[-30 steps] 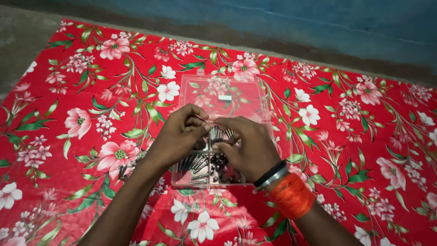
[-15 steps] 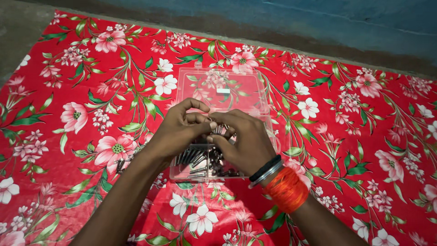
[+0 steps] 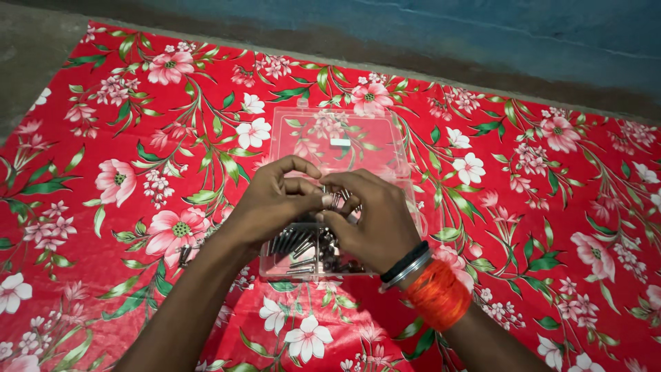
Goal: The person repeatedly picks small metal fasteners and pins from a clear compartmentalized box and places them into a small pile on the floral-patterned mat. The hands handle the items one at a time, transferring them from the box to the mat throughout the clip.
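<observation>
Left hand: the left hand (image 3: 275,203) is hovering over the near part of the clear plastic box (image 3: 406,207), its fingertips pinching together on a small metal piece (image 3: 335,200) at the point where both hands are meeting.
Right hand: the right hand (image 3: 375,220) is curling in from the other side, thumb and fingers closing on the same small metal piece; what kind of part it is stays too small to tell.
Box: it is lying open on the red flowered cloth (image 3: 103,172), its clear lid (image 3: 337,141) folding back away from the person.
Contents: grey bolts (image 3: 292,242) are lying side by side in the near left compartment, dark small parts (image 3: 330,256) beside them.
Progress: judging by this, handling is going on mid-way; most pieces are sitting in the box, one being worked between the fingers.
Wrist: black and orange bands (image 3: 430,286) are circling the right wrist.
</observation>
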